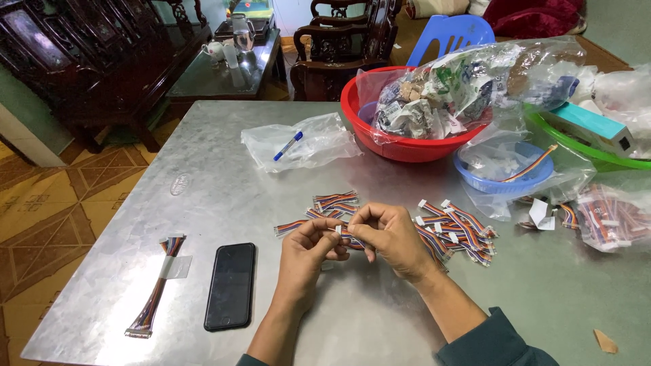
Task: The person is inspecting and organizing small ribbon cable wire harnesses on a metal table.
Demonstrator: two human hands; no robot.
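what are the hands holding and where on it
Both hands, left and right, pinch one short multicoloured cable near its white connector end; the other end trails out to the left.

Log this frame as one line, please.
left hand: pinching short ribbon cable | right hand: pinching same cable's connector end | pile of cables: right of hands | phone: left, face-up

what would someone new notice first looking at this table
Both hands, left hand and right hand, pinch a short multicoloured wire harness at the table's middle, with a pile of similar harnesses just right. Behind stands a red basin stuffed with plastic bags; a black phone lies front left.
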